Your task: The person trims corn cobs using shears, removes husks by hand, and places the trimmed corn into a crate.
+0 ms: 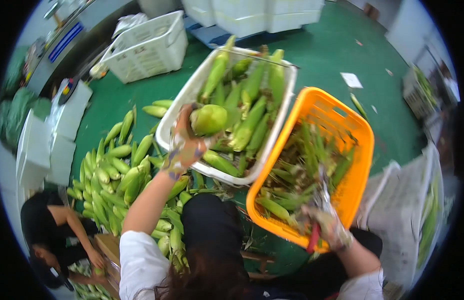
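My left hand [185, 144], in a patterned glove, is closed around an ear of corn in its husk [209, 120], held end-on over the near left side of a white plastic crate [226, 178]. More green ears lie in that crate. My gloved right hand [325, 225] grips red-handled shears [313, 237] above the near end of an orange plastic crate [366, 150]. Their metal part points away from me over husk leaves and trimmings [292, 180] in the orange crate. Blur hides whether the blades are apart.
A large pile of husked-on corn ears [108, 176] covers the green floor at left. A co-worker [55, 232] crouches at lower left beside a cardboard box [108, 249]. Another white crate [149, 52] stands beyond. A whitish sack [400, 210] with corn stands at right.
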`<state>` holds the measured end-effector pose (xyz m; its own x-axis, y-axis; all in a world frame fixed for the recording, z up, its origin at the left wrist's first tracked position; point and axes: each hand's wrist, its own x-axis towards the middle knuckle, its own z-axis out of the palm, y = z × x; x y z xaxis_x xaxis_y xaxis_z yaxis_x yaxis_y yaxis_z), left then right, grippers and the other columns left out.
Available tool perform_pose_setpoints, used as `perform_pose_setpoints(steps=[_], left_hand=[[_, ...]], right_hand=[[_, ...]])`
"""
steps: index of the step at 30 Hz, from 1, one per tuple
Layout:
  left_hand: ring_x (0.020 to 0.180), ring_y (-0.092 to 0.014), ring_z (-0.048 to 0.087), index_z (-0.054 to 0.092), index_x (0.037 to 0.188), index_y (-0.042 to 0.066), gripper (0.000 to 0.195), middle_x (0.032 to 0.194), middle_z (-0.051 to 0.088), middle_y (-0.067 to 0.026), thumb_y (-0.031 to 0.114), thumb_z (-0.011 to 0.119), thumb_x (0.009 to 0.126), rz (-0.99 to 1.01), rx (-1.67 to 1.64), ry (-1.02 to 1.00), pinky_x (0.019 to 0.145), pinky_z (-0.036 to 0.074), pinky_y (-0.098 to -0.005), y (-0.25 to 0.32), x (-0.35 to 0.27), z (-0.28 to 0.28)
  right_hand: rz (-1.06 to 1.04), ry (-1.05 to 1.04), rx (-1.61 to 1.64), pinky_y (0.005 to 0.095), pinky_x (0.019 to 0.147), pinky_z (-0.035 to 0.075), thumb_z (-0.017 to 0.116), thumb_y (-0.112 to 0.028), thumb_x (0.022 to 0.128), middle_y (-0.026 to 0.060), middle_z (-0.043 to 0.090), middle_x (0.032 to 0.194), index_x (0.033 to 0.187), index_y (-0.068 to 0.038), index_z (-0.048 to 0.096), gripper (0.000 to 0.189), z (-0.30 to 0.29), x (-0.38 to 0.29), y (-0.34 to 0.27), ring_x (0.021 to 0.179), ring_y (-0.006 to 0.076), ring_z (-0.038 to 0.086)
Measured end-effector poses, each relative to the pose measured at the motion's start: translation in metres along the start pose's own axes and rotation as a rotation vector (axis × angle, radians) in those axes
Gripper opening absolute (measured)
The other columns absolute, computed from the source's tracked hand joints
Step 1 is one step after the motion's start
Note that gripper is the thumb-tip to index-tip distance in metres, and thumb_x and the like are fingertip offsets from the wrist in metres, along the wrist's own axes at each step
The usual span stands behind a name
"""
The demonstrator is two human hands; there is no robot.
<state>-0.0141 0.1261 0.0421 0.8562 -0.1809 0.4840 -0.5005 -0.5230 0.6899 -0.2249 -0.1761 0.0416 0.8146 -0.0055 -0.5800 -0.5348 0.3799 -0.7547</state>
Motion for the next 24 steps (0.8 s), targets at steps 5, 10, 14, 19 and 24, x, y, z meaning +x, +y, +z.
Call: perform_pose_setpoints(steps=[5,10,14,19,24], left_hand=[[0.103,-0.031,0.055,0.04,0.115,0.003,0.065,0.113,0.051,-0.021,0.02,0.078,0.065,0.556,-0.178,-0.065,0.087,0.045,-0.0363,0.107,-0.059,0.025],[0.109,-0.04,0.049,0.038,0.114,0.005,0.044,0.123,0.042,-0.0249,0.02,0.062,0.08,0.554,-0.584,-0.235,0.088,0.044,-0.0464,0.128,-0.122,0.058],[0.112,-0.038,0.046,0.043,0.117,0.002,0.049,0.121,0.048,-0.0214,0.01,0.063,0.074,0.396,-0.11,-0.474,0.093,0.039,-0.0412,0.124,-0.131,0.06],[0.124,-0.025,0.033,0.023,0.136,0.005,0.079,0.132,0.036,-0.015,0.053,0.054,0.081,-0.231,-0.895,-0.989,0.102,0.026,-0.0383,0.128,-0.098,0.068],[0.125,-0.021,0.032,0.025,0.137,0.006,0.078,0.134,0.034,-0.0125,0.047,0.058,0.08,-0.03,-0.77,-0.926,0.103,0.025,-0.0369,0.137,-0.103,0.096]], right_hand=[[-0.306,-0.176,0.259,0.0325,0.076,0.049,0.059,-0.029,0.084,0.0112,0.059,0.099,0.107,-0.002,0.051,0.036,0.004,0.013,-0.034,0.087,0.0193,0.058],[-0.848,0.156,0.096,0.0245,0.075,0.045,0.055,-0.01,0.084,0.0066,0.062,0.088,0.101,0.0,0.058,0.02,-0.039,0.011,-0.038,0.079,0.0156,0.058],[-0.856,0.163,0.213,0.0255,0.067,0.046,0.063,-0.003,0.076,0.0082,0.063,0.087,0.094,-0.002,0.053,0.02,-0.055,0.008,-0.037,0.07,0.0136,0.056],[-0.731,0.12,0.173,0.0245,0.063,0.048,0.072,-0.007,0.07,0.0007,0.054,0.078,0.094,-0.004,0.051,0.032,-0.021,-0.006,-0.045,0.068,0.013,0.056],[-1.116,0.42,-0.851,0.0309,0.056,0.044,0.077,-0.028,0.066,0.0029,0.052,0.068,0.099,-0.002,0.049,0.051,0.018,-0.031,-0.042,0.06,0.0168,0.051]])
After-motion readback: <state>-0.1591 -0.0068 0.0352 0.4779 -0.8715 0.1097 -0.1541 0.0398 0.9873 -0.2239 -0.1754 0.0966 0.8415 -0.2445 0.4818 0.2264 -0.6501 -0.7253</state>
